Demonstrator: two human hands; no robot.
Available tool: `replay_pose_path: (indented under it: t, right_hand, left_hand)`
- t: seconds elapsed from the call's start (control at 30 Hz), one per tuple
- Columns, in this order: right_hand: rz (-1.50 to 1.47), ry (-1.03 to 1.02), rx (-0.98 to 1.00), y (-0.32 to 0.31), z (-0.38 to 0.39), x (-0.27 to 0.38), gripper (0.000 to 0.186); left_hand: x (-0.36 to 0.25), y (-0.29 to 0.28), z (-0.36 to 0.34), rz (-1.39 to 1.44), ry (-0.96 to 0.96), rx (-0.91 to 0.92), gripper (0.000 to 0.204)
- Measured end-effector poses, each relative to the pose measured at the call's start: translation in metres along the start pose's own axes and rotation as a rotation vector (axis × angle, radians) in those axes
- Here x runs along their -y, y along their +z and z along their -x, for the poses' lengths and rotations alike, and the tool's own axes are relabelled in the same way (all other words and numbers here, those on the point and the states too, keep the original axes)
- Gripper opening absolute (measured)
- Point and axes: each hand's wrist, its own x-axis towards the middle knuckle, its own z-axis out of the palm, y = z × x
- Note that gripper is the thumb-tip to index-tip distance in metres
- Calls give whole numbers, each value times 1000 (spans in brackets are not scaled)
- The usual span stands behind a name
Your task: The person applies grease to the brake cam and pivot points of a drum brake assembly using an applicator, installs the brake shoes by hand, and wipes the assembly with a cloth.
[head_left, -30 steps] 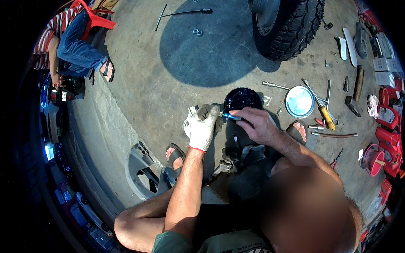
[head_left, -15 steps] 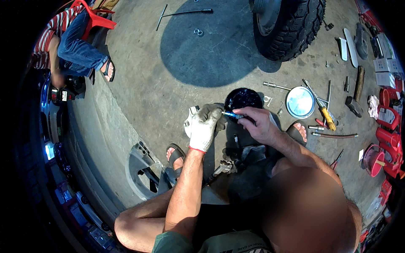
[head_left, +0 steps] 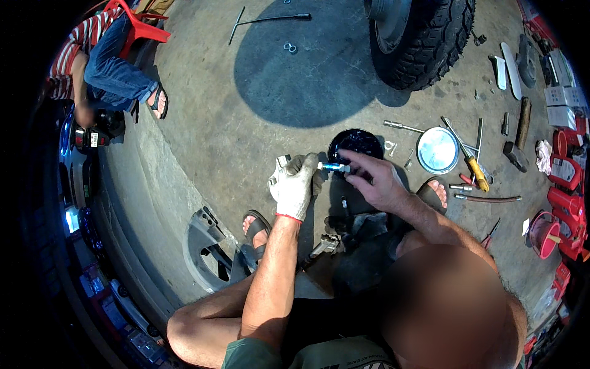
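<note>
A slim metal pin point(head_left: 334, 166), smeared with blue grease, sticks out to the right from my left hand point(head_left: 295, 182). That hand wears a white glove with a grey-soiled grip and a red cuff; its fingers are closed. A pale metal part point(head_left: 276, 175) shows at the glove's left side, mostly hidden behind it. My bare right hand point(head_left: 376, 180) is at the pin's free end, index finger stretched out and thumb apart; whether it touches the pin I cannot tell. Just beyond both hands stands an uncovered round tub point(head_left: 354, 142) of dark grease.
A round lid point(head_left: 437, 149), a yellow-handled screwdriver point(head_left: 476, 169), a hammer point(head_left: 518, 144) and a hose point(head_left: 488, 197) lie to the right. A tyre point(head_left: 424, 46) stands ahead. A T-handle wrench point(head_left: 264, 20) lies far left. A seated person point(head_left: 114, 74) is at upper left.
My right fingers have come off the pin and spread, with the index finger lifted toward the tub. More of the greased pin shows. My left hand has hardly moved.
</note>
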Motion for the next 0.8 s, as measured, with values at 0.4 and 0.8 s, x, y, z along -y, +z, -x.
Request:
replay_pose_path:
  t: [0.4, 0.8]
  right_hand:
    - [-463, 161, -229, 14, -1, -16, 59]
    - [-352, 184, -242, 20, -4, -8, 60]
  left_hand:
    - [17, 37, 22, 539, -159, 104, 22]
    - [46, 70, 29, 615, 11, 40, 20]
